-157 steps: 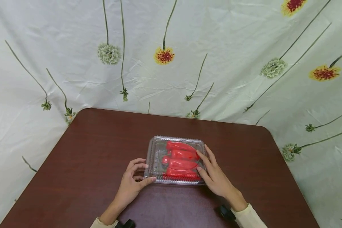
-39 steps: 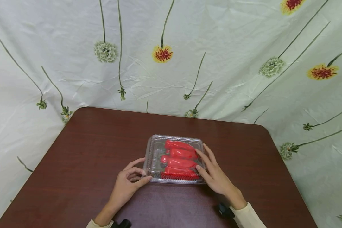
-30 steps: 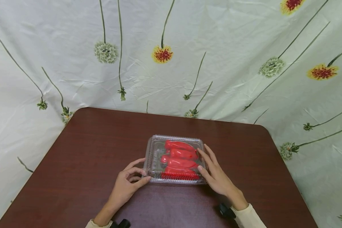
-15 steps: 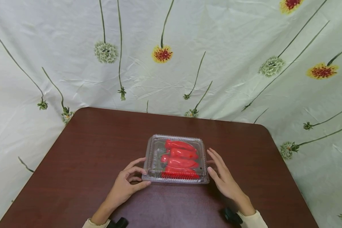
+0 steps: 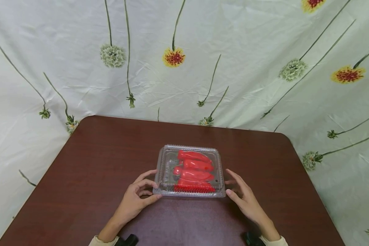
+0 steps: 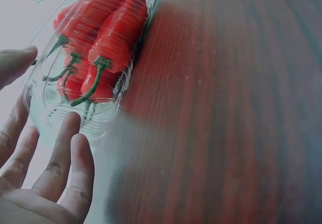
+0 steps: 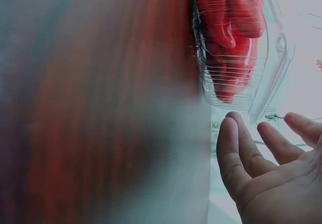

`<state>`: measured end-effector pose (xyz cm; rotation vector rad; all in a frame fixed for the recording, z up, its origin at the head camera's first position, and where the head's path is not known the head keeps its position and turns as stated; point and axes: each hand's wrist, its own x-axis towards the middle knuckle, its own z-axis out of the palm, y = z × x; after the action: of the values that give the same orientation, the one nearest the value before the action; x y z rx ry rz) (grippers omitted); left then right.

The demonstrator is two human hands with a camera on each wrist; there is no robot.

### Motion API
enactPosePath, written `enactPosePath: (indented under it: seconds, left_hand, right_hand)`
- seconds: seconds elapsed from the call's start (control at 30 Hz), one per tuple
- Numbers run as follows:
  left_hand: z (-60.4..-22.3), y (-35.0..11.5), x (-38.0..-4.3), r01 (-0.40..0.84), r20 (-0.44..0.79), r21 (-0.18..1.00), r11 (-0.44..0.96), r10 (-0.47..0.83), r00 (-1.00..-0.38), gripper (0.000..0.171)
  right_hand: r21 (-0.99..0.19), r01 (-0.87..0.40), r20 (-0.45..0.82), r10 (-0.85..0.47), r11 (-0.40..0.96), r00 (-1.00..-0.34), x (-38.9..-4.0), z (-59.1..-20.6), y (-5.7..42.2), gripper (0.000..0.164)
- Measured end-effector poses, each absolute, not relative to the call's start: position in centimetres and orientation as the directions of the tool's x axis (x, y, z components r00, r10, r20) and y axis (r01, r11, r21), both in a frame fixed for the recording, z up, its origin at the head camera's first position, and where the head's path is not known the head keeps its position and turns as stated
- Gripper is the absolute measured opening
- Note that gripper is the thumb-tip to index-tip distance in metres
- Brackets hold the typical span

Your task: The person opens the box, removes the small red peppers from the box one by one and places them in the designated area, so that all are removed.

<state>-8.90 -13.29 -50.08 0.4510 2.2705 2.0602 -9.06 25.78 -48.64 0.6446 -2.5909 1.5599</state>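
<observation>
A clear plastic clamshell box [image 5: 166, 176] with its lid down sits on the table, several red peppers [image 5: 196, 175] inside. In the left wrist view the peppers [image 6: 114, 40] show green stems through the ribbed wall. My left hand [image 5: 134, 198] is at the box's left side, fingers loosely spread, fingertips right at the edge and thumb by the front left corner. Just beyond the right side, my right hand [image 5: 247, 201] has its fingers relaxed and apart. The right wrist view shows these fingers [image 7: 230, 153] below the end of the box [image 7: 266, 78], holding nothing.
The dark brown wooden table [image 5: 117, 147] has rounded far corners. A pale cloth [image 5: 252, 68] printed with flowers hangs behind it and along its sides. Each wrist carries a black camera mount [image 5: 130, 240] near a light sleeve.
My right fingers, earlier resting on the lid's right side, have come off it and moved right and nearer me. My left hand has barely moved, and the box stays in place.
</observation>
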Motion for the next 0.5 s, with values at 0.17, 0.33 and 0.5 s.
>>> enactPosePath:
  seconds: [0.17, 0.33, 0.5]
  left_hand:
    - [-50.08, -13.25, -8.88, 0.177, 0.154, 0.981, 0.080, 0.239, -0.959, 0.020]
    - [-50.04, -13.23, -8.86, 0.185, 0.160, 0.979, 0.087, 0.234, -0.959, 0.020]
    - [-50.05, -13.26, -8.91, 0.195, 0.170, 0.977, 0.088, 0.237, -0.957, 0.021]
  right_hand:
    - [-0.871, -0.334, 0.214, -0.334, 0.360, -0.918, -8.68, -49.10, 25.96, 0.067]
    - [-0.910, -0.293, 0.188, -0.339, 0.293, -0.922, -8.44, -49.33, 25.87, 0.071]
    - [-0.947, -0.256, 0.172, -0.367, 0.193, -0.914, -8.36, -49.42, 25.63, 0.074]
